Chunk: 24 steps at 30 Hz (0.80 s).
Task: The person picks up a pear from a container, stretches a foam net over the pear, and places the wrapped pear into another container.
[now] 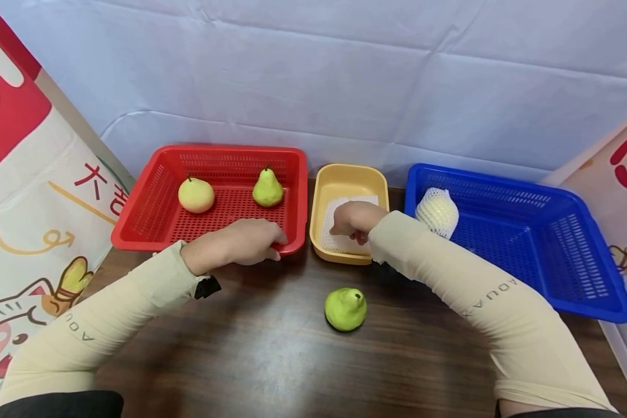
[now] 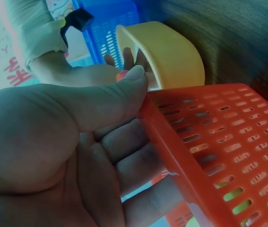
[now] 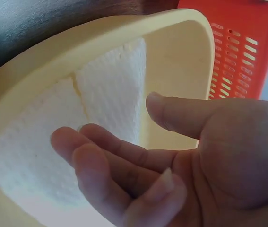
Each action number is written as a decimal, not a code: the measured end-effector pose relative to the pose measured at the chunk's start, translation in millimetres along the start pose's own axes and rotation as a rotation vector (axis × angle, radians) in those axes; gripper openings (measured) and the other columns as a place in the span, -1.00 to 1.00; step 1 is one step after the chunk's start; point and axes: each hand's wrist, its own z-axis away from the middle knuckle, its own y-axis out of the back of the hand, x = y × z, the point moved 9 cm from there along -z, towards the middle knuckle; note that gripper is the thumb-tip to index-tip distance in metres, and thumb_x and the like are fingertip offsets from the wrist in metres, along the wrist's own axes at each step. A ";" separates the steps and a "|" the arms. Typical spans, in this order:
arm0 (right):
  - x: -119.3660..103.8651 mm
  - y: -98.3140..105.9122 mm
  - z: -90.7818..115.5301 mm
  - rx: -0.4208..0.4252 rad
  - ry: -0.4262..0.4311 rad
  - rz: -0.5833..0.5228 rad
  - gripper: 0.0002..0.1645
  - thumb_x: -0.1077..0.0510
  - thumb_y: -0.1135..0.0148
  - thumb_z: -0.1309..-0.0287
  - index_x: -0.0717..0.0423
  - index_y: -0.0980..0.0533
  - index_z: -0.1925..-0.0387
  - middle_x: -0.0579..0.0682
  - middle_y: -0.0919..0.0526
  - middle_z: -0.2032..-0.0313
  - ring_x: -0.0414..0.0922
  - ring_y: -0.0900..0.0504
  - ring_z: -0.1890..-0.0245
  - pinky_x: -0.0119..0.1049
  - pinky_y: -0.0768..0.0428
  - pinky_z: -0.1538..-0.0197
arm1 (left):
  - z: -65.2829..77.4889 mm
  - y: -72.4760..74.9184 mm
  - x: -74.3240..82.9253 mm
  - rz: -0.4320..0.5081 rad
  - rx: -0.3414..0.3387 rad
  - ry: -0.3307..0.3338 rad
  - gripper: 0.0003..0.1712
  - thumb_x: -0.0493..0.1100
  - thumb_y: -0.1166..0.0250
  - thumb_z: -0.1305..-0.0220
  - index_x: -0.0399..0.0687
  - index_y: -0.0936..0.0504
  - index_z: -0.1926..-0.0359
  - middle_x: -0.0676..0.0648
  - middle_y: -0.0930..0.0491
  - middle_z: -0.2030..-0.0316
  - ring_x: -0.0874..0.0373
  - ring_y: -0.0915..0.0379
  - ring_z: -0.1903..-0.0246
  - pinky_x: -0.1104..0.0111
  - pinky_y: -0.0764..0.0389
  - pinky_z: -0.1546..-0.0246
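Observation:
My left hand (image 1: 242, 241) grips the near right rim of the red basket (image 2: 209, 137), thumb on one side and fingers on the other. In that basket sit a round pale-yellow pear (image 1: 195, 195) and a green pear (image 1: 267, 188). Over the yellow tub (image 1: 349, 172) is my right hand (image 1: 360, 219), its fingers loosely bent and nothing between them. Beneath it, flat white textured sheets (image 3: 44, 146), like foam netting, line the tub's bottom. Another green pear (image 1: 346, 309) stands on the table in front of the tub.
To the right stands a blue basket (image 1: 533, 244) holding one pale fruit in a white foam net (image 1: 437, 213). The dark wooden table (image 1: 271, 360) extends toward me. A pale cloth wall (image 1: 313, 75) rises behind the containers.

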 end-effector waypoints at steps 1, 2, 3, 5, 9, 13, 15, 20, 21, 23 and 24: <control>-1.0 0.3 0.6 0.003 -0.006 0.004 -0.48 -0.12 -0.01 -0.53 0.01 -0.27 0.57 -0.05 -0.33 0.59 -0.19 -0.34 0.65 -0.36 -0.36 0.49 | 0.1 0.1 0.0 -0.002 0.001 0.000 -0.84 -0.13 -0.42 -0.31 0.08 -0.64 0.41 0.04 -0.51 0.46 0.13 -0.38 0.38 0.21 -0.46 0.30; -2.1 0.7 1.4 0.007 -0.010 0.015 -0.49 -0.13 -0.03 -0.52 0.02 -0.31 0.55 -0.04 -0.35 0.58 -0.19 -0.36 0.64 -0.35 -0.38 0.48 | 0.1 0.1 -0.1 -0.004 0.001 0.001 -0.85 -0.13 -0.42 -0.31 0.09 -0.64 0.41 0.04 -0.51 0.46 0.13 -0.38 0.37 0.21 -0.46 0.29; -3.2 1.2 2.3 0.008 -0.014 0.026 -0.51 -0.13 -0.03 -0.52 0.04 -0.35 0.52 -0.04 -0.38 0.56 -0.19 -0.39 0.63 -0.33 -0.41 0.45 | 0.1 0.2 -0.1 -0.006 0.002 0.001 -0.85 -0.13 -0.42 -0.31 0.09 -0.64 0.40 0.04 -0.51 0.46 0.13 -0.38 0.37 0.21 -0.47 0.29; -4.5 0.9 3.1 0.003 -0.026 0.036 -0.56 -0.14 -0.04 -0.51 0.08 -0.45 0.39 -0.02 -0.42 0.52 -0.18 -0.43 0.62 -0.31 -0.46 0.39 | 0.2 0.3 -0.1 -0.007 0.002 0.001 -0.86 -0.13 -0.42 -0.31 0.08 -0.64 0.39 0.04 -0.51 0.46 0.13 -0.39 0.37 0.20 -0.47 0.28; -6.3 -2.1 1.5 -0.025 -0.023 0.049 -0.59 -0.13 -0.02 -0.52 0.14 -0.51 0.20 0.00 -0.48 0.48 -0.17 -0.50 0.60 -0.30 -0.49 0.35 | 0.3 0.1 -0.1 -0.011 0.000 0.005 -0.87 -0.13 -0.42 -0.31 0.09 -0.65 0.38 0.04 -0.52 0.45 0.13 -0.40 0.36 0.19 -0.48 0.27; -6.4 -5.4 -1.8 -0.039 -0.013 0.039 -0.56 -0.12 -0.04 -0.52 0.09 -0.42 0.41 -0.01 -0.44 0.52 -0.17 -0.49 0.59 -0.32 -0.46 0.39 | 0.5 0.1 0.1 -0.008 -0.002 0.012 -0.87 -0.13 -0.41 -0.31 0.09 -0.65 0.39 0.04 -0.52 0.45 0.13 -0.40 0.36 0.19 -0.48 0.27; -6.9 -5.6 -2.7 -0.037 -0.013 0.048 -0.53 -0.12 -0.05 -0.51 0.06 -0.37 0.49 -0.01 -0.45 0.52 -0.16 -0.50 0.57 -0.31 -0.48 0.36 | 0.7 0.1 -0.2 -0.004 -0.002 0.015 -0.86 -0.13 -0.41 -0.32 0.09 -0.65 0.39 0.04 -0.52 0.45 0.13 -0.39 0.36 0.19 -0.48 0.27; -10.4 -5.3 -3.4 -0.019 0.004 0.062 -0.58 -0.06 -0.14 -0.46 0.11 -0.48 0.47 0.03 -0.57 0.45 -0.11 -0.61 0.48 -0.31 -0.54 0.34 | 0.4 0.0 -0.6 -0.003 -0.004 0.020 -0.85 -0.12 -0.42 -0.31 0.10 -0.64 0.40 0.04 -0.51 0.46 0.13 -0.39 0.37 0.19 -0.48 0.27; -11.6 -4.9 -3.5 -0.012 0.012 0.062 -0.60 -0.04 -0.16 -0.45 0.14 -0.51 0.44 0.04 -0.59 0.43 -0.11 -0.63 0.46 -0.32 -0.54 0.36 | 0.3 0.0 -0.5 -0.005 -0.004 0.020 -0.85 -0.12 -0.42 -0.31 0.10 -0.64 0.40 0.04 -0.51 0.47 0.13 -0.40 0.37 0.19 -0.48 0.27; -13.3 -3.5 -3.5 0.002 0.024 0.065 -0.63 -0.04 -0.20 -0.42 0.17 -0.55 0.38 0.04 -0.62 0.41 -0.10 -0.65 0.44 -0.33 -0.54 0.38 | 0.2 0.2 -0.3 -0.008 -0.004 0.019 -0.85 -0.11 -0.42 -0.31 0.11 -0.64 0.41 0.05 -0.50 0.48 0.13 -0.40 0.38 0.19 -0.48 0.28; -13.8 -2.7 -3.7 0.010 0.027 0.069 -0.63 -0.05 -0.24 -0.40 0.18 -0.56 0.37 0.04 -0.62 0.41 -0.11 -0.65 0.45 -0.33 -0.54 0.40 | 0.2 0.4 -0.3 -0.010 -0.005 0.019 -0.84 -0.11 -0.42 -0.30 0.11 -0.63 0.41 0.05 -0.50 0.48 0.13 -0.40 0.38 0.19 -0.49 0.28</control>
